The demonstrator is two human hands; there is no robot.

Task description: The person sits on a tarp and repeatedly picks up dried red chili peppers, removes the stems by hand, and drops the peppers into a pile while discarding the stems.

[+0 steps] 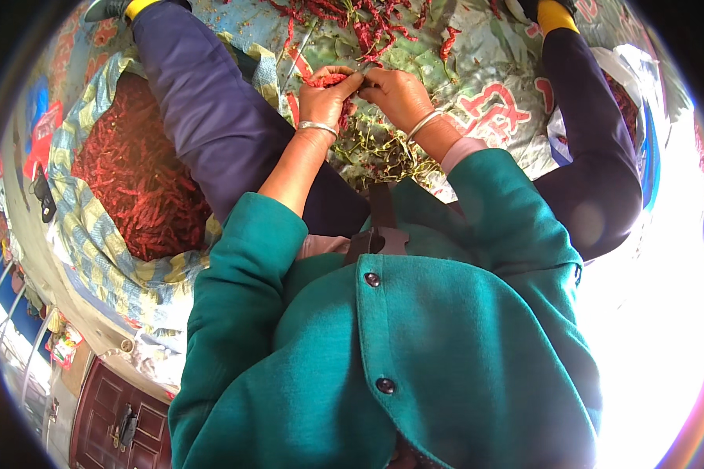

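Fingers (353, 81) of two hands (321, 100) (405, 92) lie adjacent, left holding chillies (326, 80); two bangles (318, 126) (424, 122) worn.

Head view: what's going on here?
A seated person's left hand holds red chilies; the right hand meets it at the fingertips, though what it pinches is too small to tell. Greenish stalks lie piled below the hands, loose chilies beyond them on a printed sheet. A checked sack of chilies stands by the left leg.
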